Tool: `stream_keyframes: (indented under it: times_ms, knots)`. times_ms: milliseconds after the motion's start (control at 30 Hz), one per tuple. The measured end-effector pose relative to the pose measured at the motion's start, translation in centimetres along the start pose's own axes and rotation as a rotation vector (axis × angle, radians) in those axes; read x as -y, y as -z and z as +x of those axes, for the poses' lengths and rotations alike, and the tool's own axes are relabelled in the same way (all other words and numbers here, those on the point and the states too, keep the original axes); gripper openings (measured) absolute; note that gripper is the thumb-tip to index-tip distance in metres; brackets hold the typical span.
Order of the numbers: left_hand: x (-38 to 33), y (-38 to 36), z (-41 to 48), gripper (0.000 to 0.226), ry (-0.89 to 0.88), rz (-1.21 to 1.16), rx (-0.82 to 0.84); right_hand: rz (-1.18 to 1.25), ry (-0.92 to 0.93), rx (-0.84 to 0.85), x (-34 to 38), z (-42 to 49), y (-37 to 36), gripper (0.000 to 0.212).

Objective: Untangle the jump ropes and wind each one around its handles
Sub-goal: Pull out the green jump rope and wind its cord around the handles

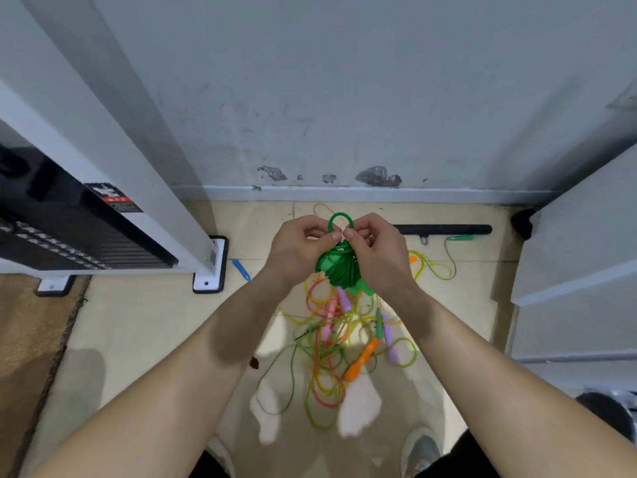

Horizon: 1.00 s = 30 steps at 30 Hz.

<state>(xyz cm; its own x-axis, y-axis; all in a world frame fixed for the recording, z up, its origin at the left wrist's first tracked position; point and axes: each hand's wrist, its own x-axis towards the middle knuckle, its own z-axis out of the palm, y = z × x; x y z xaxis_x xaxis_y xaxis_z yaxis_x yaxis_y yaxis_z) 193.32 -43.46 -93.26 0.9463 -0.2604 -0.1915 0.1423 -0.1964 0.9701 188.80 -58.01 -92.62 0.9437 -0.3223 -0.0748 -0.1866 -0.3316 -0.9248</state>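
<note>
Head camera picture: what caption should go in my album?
Left hand and right hand pinch the wound green jump rope above tangled ropes.

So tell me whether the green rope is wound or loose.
Mostly wound: the green rope sits in tight coils between the left hand and right hand, which pinch one loop sticking up free.

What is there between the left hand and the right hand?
In the head view, the green rope lies between the left hand and right hand: both pinch its loop, and its wound bundle hangs below.
</note>
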Motion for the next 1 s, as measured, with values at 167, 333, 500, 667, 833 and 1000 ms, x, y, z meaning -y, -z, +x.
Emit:
stream_keyframes:
  times_ms: [167,333,500,667,833,1000]
  knots:
    - [-14.9,2.6,-0.8,0.006,0.015,-0.008,0.032,-0.024,0.029,-0.011,13.4,1.2,5.4,0.008]
    - [-32.8,5.6,-3.2,0.007,-0.002,0.042,0.017,-0.056,0.075,0.012,30.2,1.3,12.0,0.009]
    - [-48.9,8.3,-5.1,0.009,-0.056,0.049,0.017,-0.051,0.138,-0.013,45.3,1.3,17.7,0.010]
    - [-59.8,11.0,-6.0,0.012,-0.089,0.005,0.055,-0.054,0.188,-0.015,56.1,1.3,21.5,0.011]
    - [-66.0,12.7,-5.9,0.010,-0.147,0.000,0.069,-0.072,0.251,-0.049,62.4,2.0,23.0,0.011]
    - [-68.7,13.5,-3.9,0.014,-0.234,0.038,0.034,-0.086,0.286,-0.110,65.7,3.3,23.6,0.013]
